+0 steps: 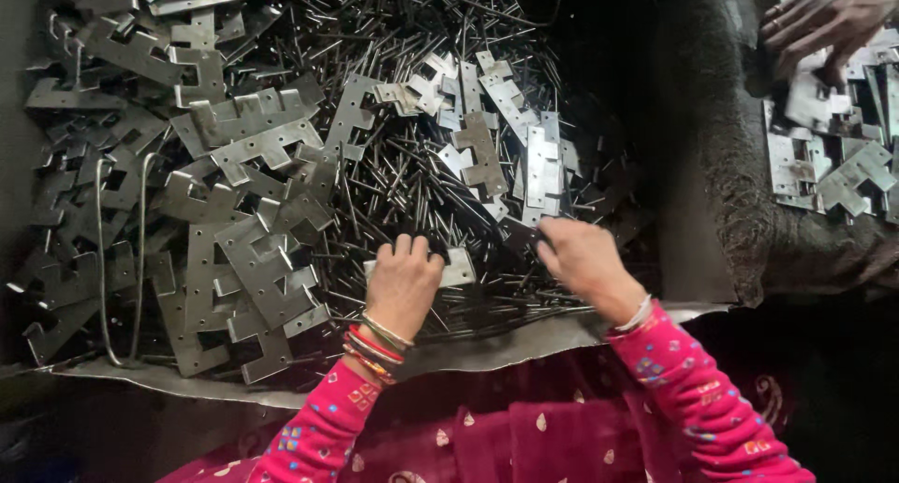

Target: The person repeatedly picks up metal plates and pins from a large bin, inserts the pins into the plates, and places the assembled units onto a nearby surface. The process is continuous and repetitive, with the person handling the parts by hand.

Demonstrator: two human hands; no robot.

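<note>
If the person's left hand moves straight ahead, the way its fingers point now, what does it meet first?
Probably the heap of thin dark metal pins just beyond the left hand, which grips a small flat silver metal plate; depth is unclear.

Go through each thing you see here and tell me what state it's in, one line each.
Left hand: closed on a small pale metal plate.
Right hand: pinching a thin dark metal pin, over the pin heap.
Grey notched metal hinge plates: loose, piled, overlapping.
Thin metal pins: scattered in a tangled heap.
Another person's hand: resting on a separate plate pile.
</note>
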